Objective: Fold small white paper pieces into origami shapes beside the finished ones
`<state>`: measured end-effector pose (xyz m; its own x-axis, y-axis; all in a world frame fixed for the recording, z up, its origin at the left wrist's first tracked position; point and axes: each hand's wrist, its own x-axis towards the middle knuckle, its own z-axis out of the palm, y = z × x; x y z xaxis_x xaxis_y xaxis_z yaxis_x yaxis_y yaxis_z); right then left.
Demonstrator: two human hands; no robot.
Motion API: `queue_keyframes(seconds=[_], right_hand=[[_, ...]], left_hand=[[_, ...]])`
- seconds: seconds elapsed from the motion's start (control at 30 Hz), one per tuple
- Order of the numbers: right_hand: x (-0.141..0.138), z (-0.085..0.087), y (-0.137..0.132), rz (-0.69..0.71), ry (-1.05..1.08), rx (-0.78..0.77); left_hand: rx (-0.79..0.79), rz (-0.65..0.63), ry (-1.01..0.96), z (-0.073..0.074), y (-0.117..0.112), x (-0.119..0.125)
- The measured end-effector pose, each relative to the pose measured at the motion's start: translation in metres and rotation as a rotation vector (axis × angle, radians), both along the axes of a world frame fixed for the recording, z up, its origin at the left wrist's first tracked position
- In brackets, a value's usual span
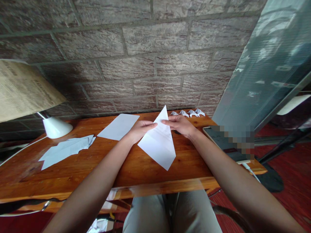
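Note:
A white sheet of paper (159,144), folded to a point at its far end, lies on the wooden table (102,168) in front of me. My left hand (140,129) pinches its left folded edge near the top. My right hand (180,124) presses on its right folded edge, fingers closed against the paper. Both hands meet near the paper's tip.
A flat white sheet (119,126) lies to the left, and folded paper planes (66,149) further left. Several small folded paper pieces (189,113) sit at the table's back edge. A white lamp base (56,127) stands back left, a tablet (227,145) at the right. Brick wall behind.

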<state>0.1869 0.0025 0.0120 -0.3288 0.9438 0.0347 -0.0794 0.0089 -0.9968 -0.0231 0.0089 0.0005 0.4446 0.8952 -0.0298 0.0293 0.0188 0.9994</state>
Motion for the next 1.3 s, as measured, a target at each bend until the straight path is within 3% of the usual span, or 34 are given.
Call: queue_keyframes(seconds=[0.93,1.3], right_hand=[[-0.0003,0.0032,-0.0023,-0.036,0.013,0.044],[0.0049,0.006,-0.0006,-0.128,0.073,0.06]], left_hand=[[-0.035,-0.022,-0.016,0.0026,-0.0011,0.0001],[-0.029,-0.065,0.026,0.0051,-0.0024,-0.0016]])
